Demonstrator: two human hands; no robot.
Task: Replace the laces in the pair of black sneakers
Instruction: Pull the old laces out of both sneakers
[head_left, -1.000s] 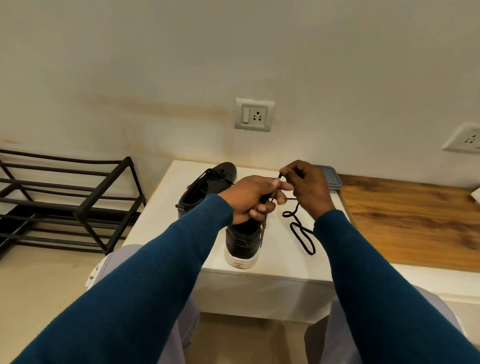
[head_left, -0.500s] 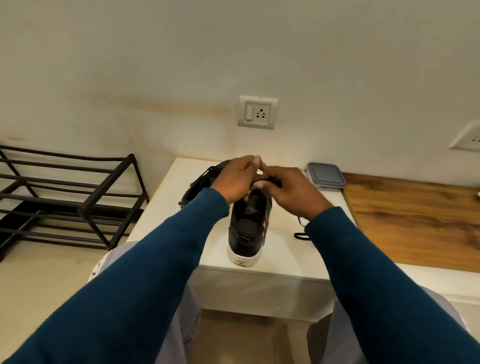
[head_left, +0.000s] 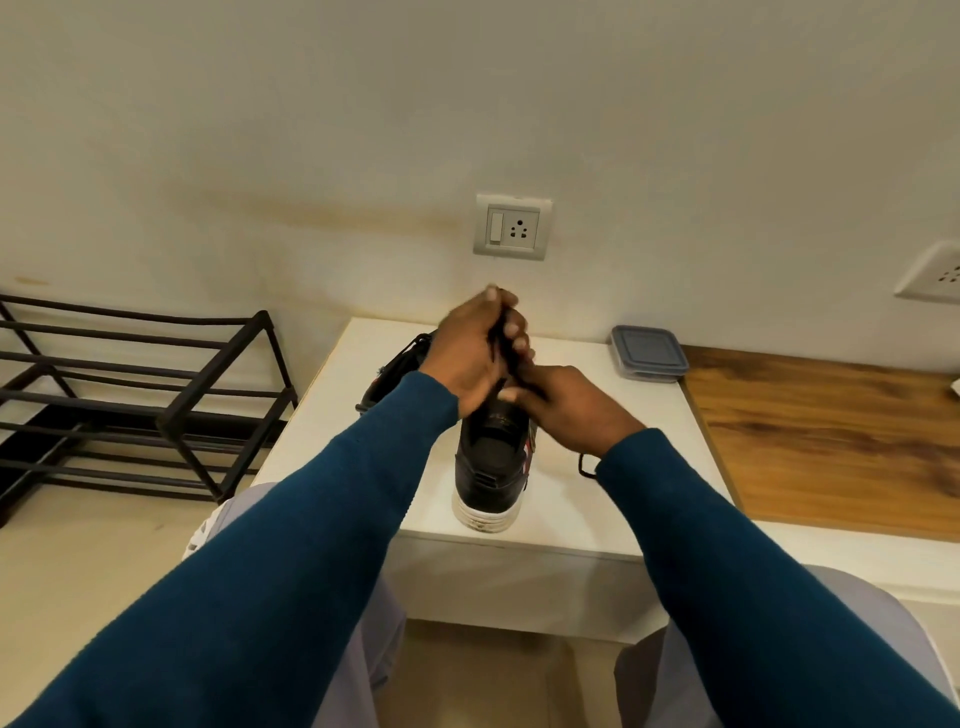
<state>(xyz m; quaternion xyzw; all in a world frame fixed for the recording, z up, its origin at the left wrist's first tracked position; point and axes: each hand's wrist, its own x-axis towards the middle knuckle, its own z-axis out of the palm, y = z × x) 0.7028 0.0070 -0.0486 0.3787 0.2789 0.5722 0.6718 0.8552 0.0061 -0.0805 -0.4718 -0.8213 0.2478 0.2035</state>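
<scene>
nearest, two teal sleeves (head_left: 311, 545) reach forward over grey-trousered knees (head_left: 779, 649) toward a low white table (head_left: 597, 519). at the table's near edge a black sneaker (head_left: 491, 467) with a white sole stands upright, heel toward the viewer, with red and white stripes on its right side. just right of it a lace loop (head_left: 586, 466) lies on the table, partly hidden by the right cuff.

the right hand (head_left: 571, 405) sits low on the top of this sneaker, with its thumb against the upper part of the tongue. its fingers curl away over the lacing area, and whether they pinch anything cannot be told. the left hand (head_left: 475, 353) is raised above the sneaker, a little beyond the right hand and slightly blurred. its fingers are curled tight around a black lace (head_left: 500, 338), which runs down from the fist toward the shoe's top beside the right thumb.

behind the left wrist a second black sneaker (head_left: 397, 366), laced, rests on the table at an angle, mostly hidden by the arm. a lidded plastic container (head_left: 647, 351) sits at the table's far right corner. a wooden surface (head_left: 831, 431) adjoins the table on the right. a black metal shoe rack (head_left: 156, 395) stands on the floor at left. on the wall beyond are a socket with a switch (head_left: 511, 227) and another socket (head_left: 932, 273) at the right edge.
</scene>
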